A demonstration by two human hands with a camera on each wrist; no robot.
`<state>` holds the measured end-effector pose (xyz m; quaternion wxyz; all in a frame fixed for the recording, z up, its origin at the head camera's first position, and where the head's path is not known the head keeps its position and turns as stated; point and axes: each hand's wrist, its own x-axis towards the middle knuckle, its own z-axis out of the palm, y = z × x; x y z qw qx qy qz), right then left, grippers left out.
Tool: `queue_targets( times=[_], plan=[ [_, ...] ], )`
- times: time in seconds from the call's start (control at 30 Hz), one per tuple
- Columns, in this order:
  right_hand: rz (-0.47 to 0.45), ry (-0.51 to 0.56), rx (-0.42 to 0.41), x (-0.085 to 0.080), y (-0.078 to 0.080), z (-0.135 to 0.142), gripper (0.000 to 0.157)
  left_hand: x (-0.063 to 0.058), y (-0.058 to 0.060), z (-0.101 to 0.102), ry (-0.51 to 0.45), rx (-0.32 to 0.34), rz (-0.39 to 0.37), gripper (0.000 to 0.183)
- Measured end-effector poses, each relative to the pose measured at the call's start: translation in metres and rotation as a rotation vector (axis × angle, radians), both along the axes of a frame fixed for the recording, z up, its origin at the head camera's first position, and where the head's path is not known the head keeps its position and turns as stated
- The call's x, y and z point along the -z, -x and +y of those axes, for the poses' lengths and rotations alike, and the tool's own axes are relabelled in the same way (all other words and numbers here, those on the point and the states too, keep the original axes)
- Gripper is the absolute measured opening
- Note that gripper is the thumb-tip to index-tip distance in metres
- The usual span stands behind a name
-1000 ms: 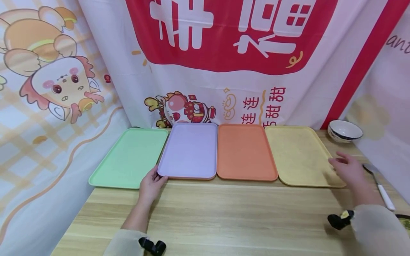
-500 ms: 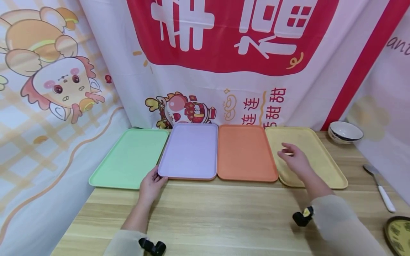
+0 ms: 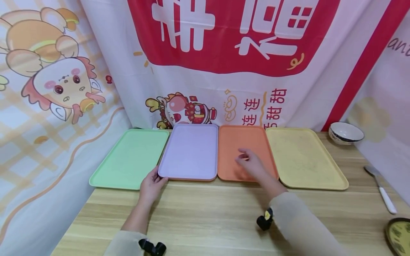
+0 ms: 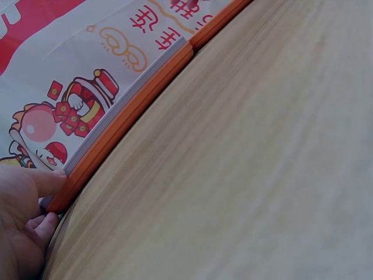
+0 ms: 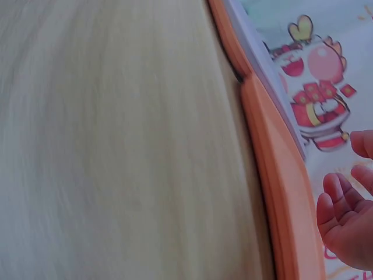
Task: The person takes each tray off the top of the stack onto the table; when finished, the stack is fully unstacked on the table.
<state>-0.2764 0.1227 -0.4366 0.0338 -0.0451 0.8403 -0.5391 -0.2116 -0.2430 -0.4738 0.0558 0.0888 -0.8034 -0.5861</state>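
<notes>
Four rectangular trays lie in a row: a green tray (image 3: 129,160), a purple tray (image 3: 189,153), an orange tray (image 3: 229,142) and a yellow tray (image 3: 304,156). Beneath the purple one, an orange rim (image 4: 116,140) shows in the left wrist view, so it sits stacked on another tray. My left hand (image 3: 150,185) pinches the near left corner of this stack, thumb at the top edge and fingers low at the side. Over the separate orange tray hovers my right hand (image 3: 253,165), fingers loosely bent, holding nothing.
On the wooden table's right side are a patterned bowl (image 3: 346,133) and a spoon with a white handle (image 3: 382,192). A dark-rimmed yellow round item (image 3: 398,234) is cut off by the corner. Printed cloth (image 3: 128,71) hangs behind the trays and along both sides.
My right hand has swept left, from the yellow tray's right edge across that tray to above the orange one. The left hand stays at the purple tray's corner.
</notes>
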Motion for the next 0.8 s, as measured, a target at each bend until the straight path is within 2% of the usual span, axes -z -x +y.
queue_targets(
  times=[0.13, 0.33, 0.6, 0.7, 0.8],
  plan=[
    [-0.062, 0.005, -0.025, 0.008, -0.002, -0.028, 0.052, 0.0, 0.0, 0.0, 0.0, -0.001, 0.002, 0.068],
    [-0.042, -0.109, -0.052, 0.016, -0.004, -0.058, 0.052, 0.0, 0.0, 0.0, 0.001, -0.002, 0.007, 0.067],
    [-0.012, -0.293, -0.064, 0.021, -0.003, -0.073, 0.053, 0.003, 0.001, -0.001, -0.015, 0.002, 0.01, 0.067],
    [0.002, -0.337, -0.071, 0.021, -0.003, -0.076, 0.053, 0.003, 0.001, -0.001, -0.014, 0.003, 0.012, 0.067],
    [-0.018, -0.332, -0.066, 0.022, -0.003, -0.078, 0.053, 0.003, 0.0, -0.001, -0.011, 0.002, 0.013, 0.068]
  ],
)
